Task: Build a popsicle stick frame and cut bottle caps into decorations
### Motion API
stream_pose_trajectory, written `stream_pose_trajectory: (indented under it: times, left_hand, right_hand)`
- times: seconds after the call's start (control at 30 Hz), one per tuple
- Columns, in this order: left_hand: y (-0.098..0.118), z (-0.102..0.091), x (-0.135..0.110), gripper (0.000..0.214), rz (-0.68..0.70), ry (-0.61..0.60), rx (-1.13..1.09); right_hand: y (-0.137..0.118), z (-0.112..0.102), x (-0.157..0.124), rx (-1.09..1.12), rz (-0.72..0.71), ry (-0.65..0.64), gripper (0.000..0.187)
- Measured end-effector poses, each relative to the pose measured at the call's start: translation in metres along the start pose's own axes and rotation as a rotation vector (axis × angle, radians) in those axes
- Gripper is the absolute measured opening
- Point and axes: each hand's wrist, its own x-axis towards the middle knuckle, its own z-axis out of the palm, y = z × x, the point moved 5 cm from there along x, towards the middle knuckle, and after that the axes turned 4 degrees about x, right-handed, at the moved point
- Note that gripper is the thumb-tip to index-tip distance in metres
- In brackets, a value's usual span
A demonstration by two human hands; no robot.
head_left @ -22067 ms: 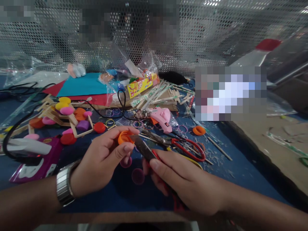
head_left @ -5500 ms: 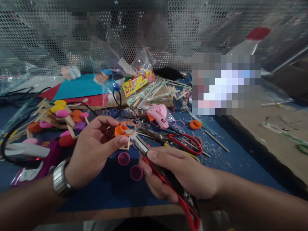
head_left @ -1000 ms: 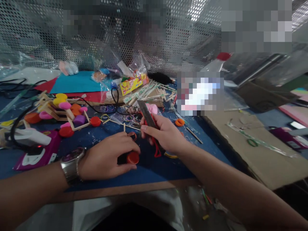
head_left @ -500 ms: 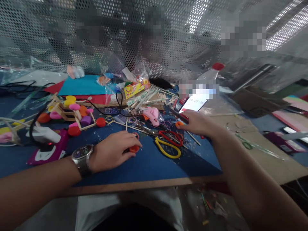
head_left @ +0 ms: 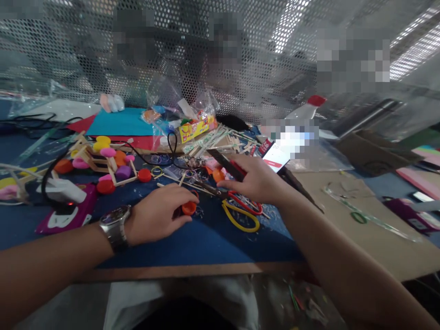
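Note:
My left hand, with a watch on its wrist, rests near the table's front and has its fingers curled round an orange bottle cap. My right hand is closed on a dark, flat, blade-like tool with red by the grip; its exact kind is unclear. By the right thumb tip is a round orange piece; whether the thumb holds it is hard to see. Below lie scissors with red and yellow handles. The pink glue gun is mostly hidden behind the tool.
A model of wooden sticks with coloured clay pieces and red caps stands left, beside a purple power strip. Sticks, a yellow box and coloured paper lie behind. A lit phone leans right, near cardboard.
My right hand has moved left and nearer, bringing the dark tool over the glue gun. The left hand stays in place, its orange cap turned to show more of its hollow side.

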Motion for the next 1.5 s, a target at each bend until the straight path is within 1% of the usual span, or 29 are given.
stream_pose_trajectory:
  times: [0.07, 0.1, 0.13, 0.23, 0.27, 0.33, 0.43, 0.5, 0.6, 0.7, 0.77, 0.83, 0.93, 1.0, 1.07, 1.23, 1.37, 1.5]
  left_hand:
    - [0.001, -0.001, 0.001, 0.033, -0.025, 0.012, 0.009]
    - [0.001, -0.002, 0.001, 0.034, -0.043, 0.034, 0.008]
    - [0.001, -0.004, 0.001, 0.035, -0.06, 0.068, 0.001]
    - [0.0, -0.009, -0.001, 0.045, -0.111, 0.202, -0.068]
    - [-0.001, -0.011, -0.002, 0.047, -0.123, 0.234, -0.11]
    - [-0.001, -0.011, -0.003, 0.047, -0.139, 0.254, -0.216]
    - [0.0, -0.01, -0.002, 0.038, -0.17, 0.248, -0.38]
    - [-0.001, -0.008, -0.001, 0.031, -0.218, 0.244, -0.477]
    - [-0.003, -0.006, 0.0, 0.031, -0.309, 0.233, -0.649]
    - [-0.008, -0.007, -0.001, 0.035, -0.378, 0.298, -0.795]
    - [-0.01, -0.01, -0.003, 0.033, -0.379, 0.373, -0.845]
    - [-0.013, -0.011, -0.004, 0.03, -0.368, 0.418, -0.891]
    - [-0.016, -0.007, -0.005, 0.026, -0.354, 0.419, -0.968]
    - [-0.016, -0.006, -0.005, 0.023, -0.338, 0.414, -0.991]
    - [-0.014, -0.006, -0.006, 0.021, -0.337, 0.402, -0.99]
    - [-0.012, -0.009, -0.008, 0.025, -0.357, 0.37, -0.933]
    - [-0.01, -0.012, -0.009, 0.031, -0.306, 0.368, -0.904]
    - [-0.005, -0.011, -0.009, 0.035, -0.279, 0.327, -0.838]
  right_hand:
    - [-0.015, 0.012, 0.004, 0.168, -0.053, 0.026, 0.04]
    - [-0.021, 0.016, 0.004, 0.227, -0.075, 0.068, 0.041]
    - [-0.026, 0.019, 0.003, 0.272, -0.089, 0.103, 0.041]
    - [-0.037, 0.03, -0.005, 0.384, -0.133, 0.12, 0.041]
    - [-0.04, 0.032, -0.008, 0.402, -0.15, 0.133, 0.04]
    - [-0.043, 0.035, -0.012, 0.433, -0.169, 0.153, 0.038]
    - [-0.048, 0.038, -0.014, 0.465, -0.226, 0.178, 0.033]
    - [-0.05, 0.039, -0.013, 0.457, -0.277, 0.187, 0.032]
    - [-0.05, 0.038, -0.013, 0.393, -0.3, 0.225, 0.038]
    - [-0.044, 0.035, -0.017, 0.395, -0.256, 0.247, 0.044]
    - [-0.039, 0.035, -0.022, 0.481, -0.195, 0.205, 0.046]
    - [-0.034, 0.037, -0.026, 0.619, -0.115, 0.131, 0.047]
    - [-0.033, 0.044, -0.032, 0.864, 0.018, -0.004, 0.05]
    - [-0.038, 0.046, -0.033, 0.962, 0.071, -0.089, 0.05]
    - [-0.043, 0.047, -0.033, 0.948, 0.082, -0.136, 0.045]
    - [-0.049, 0.046, -0.03, 0.735, 0.022, -0.128, 0.03]
    - [-0.05, 0.046, -0.029, 0.554, -0.043, -0.097, 0.029]
    - [-0.052, 0.047, -0.029, 0.454, -0.088, -0.093, 0.031]
